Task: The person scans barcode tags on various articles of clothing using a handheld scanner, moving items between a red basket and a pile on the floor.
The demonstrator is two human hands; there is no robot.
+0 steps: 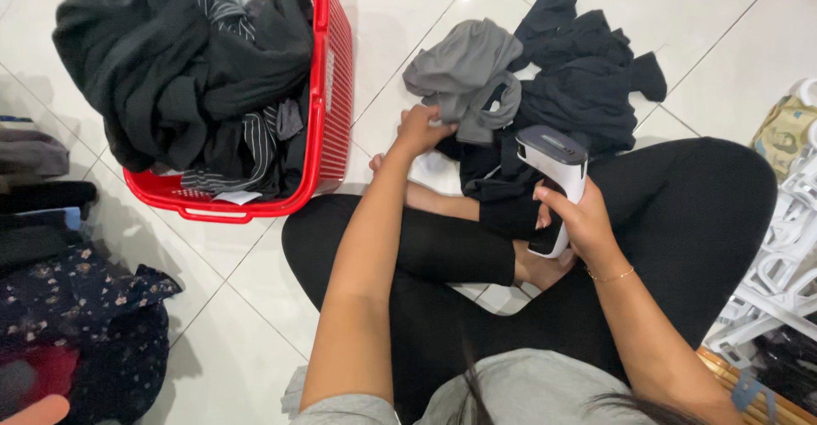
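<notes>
A red basket [328, 93] on the tiled floor [408, 25] is heaped with dark clothes [179, 68]. The left hand [419, 129] pinches a grey garment [466, 72] on the floor pile just right of the basket; the right hand [580, 221] grips a white handheld scanner [555, 174] above the lap.

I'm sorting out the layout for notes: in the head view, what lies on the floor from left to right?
Folded dark clothes → red laundry basket → grey garment, gripped by the left hand → dark garment pile → white hangers.

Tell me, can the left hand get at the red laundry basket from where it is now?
Probably yes. The left hand rests on the grey garment, and only bare floor tile lies between it and the red laundry basket. The right hand holds a white handheld scanner.
</notes>
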